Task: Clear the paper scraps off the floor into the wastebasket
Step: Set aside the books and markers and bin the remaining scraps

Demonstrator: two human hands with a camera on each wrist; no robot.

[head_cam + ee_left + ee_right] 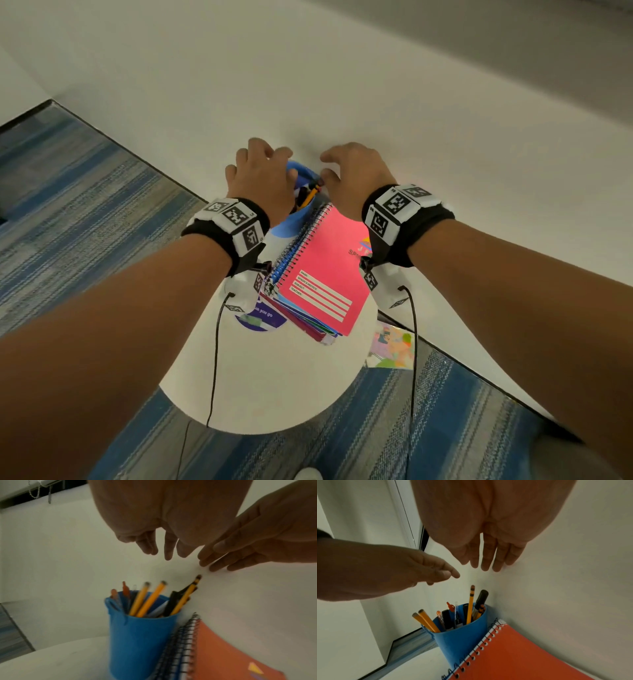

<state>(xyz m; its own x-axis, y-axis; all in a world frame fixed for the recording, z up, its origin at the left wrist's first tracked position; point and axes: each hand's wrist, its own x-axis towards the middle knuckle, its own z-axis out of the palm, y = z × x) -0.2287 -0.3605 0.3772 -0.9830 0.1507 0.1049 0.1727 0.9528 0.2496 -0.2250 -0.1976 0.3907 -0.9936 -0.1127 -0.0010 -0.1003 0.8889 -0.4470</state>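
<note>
Both arms reach straight out in front, bare from the elbow down. Each wrist wears a black band with white blocks that have black square marks on them, and a thin black wire hangs down from each band.

The left hand (pixel 261 174) is held palm down with its fingers spread a little and hanging loose. It holds nothing.

The right hand (pixel 356 174) is just beside it, also palm down. Its fingers (pixel 488 561) are nearly straight and close together, and its thumb points toward the left hand. It holds nothing. The two hands are near each other but do not touch.
</note>
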